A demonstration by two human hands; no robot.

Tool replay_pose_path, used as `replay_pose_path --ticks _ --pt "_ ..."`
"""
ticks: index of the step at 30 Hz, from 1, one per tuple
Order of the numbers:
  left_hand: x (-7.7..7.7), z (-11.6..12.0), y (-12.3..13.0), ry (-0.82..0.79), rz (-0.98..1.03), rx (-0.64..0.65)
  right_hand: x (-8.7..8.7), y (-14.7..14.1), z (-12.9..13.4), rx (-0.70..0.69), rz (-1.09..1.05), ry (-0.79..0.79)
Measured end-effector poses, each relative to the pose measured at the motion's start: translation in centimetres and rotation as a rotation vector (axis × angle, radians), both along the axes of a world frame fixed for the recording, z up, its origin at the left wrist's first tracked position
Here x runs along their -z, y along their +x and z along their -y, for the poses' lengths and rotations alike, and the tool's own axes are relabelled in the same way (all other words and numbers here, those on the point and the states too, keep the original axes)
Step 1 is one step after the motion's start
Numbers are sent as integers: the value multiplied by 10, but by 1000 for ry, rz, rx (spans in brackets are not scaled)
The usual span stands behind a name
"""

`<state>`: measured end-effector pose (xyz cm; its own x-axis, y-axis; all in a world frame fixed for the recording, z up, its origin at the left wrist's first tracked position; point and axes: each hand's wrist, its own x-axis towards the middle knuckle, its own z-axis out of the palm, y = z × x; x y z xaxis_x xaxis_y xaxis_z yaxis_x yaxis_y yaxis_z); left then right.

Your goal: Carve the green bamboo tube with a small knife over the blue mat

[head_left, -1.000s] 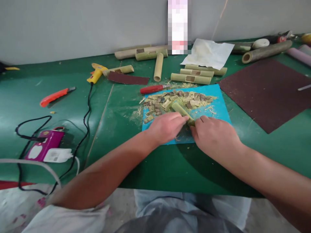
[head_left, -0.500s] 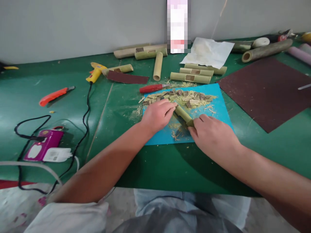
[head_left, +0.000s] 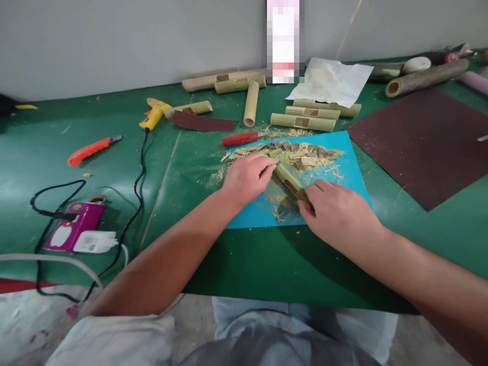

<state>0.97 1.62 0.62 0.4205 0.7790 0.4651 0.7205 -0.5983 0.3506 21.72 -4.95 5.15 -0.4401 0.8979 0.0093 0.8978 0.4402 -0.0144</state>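
Note:
A short green bamboo tube with a rectangular slot cut in its side slants over a blue sheet. My left hand is closed round its far upper end. Around its near lower end the fingers of my right hand are wrapped. The slot faces up between the two hands. Just beyond lies a heap of bamboo chips and shavings, partly behind my left hand. A red-handled knife rests at the sheet's back edge.
Slotted bamboo tubes and white paper lie at the back. Brown sandpaper covers the right side. On the left are a yellow glue gun with its cord, an orange utility knife and a purple power strip.
The bamboo tube has rolled in my hands, so its slot now faces more upward. Both hands keep their hold. The whole view has shifted slightly.

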Motion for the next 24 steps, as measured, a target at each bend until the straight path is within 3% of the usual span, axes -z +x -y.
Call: replay_pose_path --ticks 6,10,14,19,24 --pt "-1 16 9 -30 -88 218 -3 -1 1 60 11 -101" --pt "0 14 7 19 -69 77 -4 -2 1 99 9 -89" --pt "2 13 6 -5 -100 182 -3 -2 0 74 18 -87" --pt "2 5 -1 13 -52 23 -4 -2 1 73 34 -58" --pt "3 9 -2 -4 -54 88 -6 -3 2 55 61 -66"
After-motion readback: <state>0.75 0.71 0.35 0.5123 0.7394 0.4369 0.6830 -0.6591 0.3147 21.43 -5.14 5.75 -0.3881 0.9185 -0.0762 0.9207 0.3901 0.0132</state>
